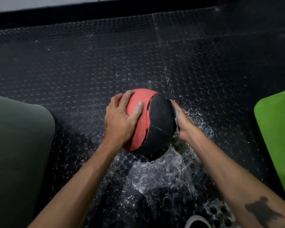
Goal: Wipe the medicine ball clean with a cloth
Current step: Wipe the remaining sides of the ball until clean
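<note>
Evidently the wiping itself is in hand: the medicine ball [148,122], at the centre of the frame on the wet studded rubber floor [92,66], is steadied by the left hand [122,117], spread wide over its red pebbled panel. A pale cloth [176,116] is pressed against the black textured side by the right hand [182,122], fingers hidden. Next, the ball would likely need turning so unwiped panels are reached.

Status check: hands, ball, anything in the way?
Left hand flat on medicine ball. Right hand presses cloth to its right side. Nothing in the way.
</note>
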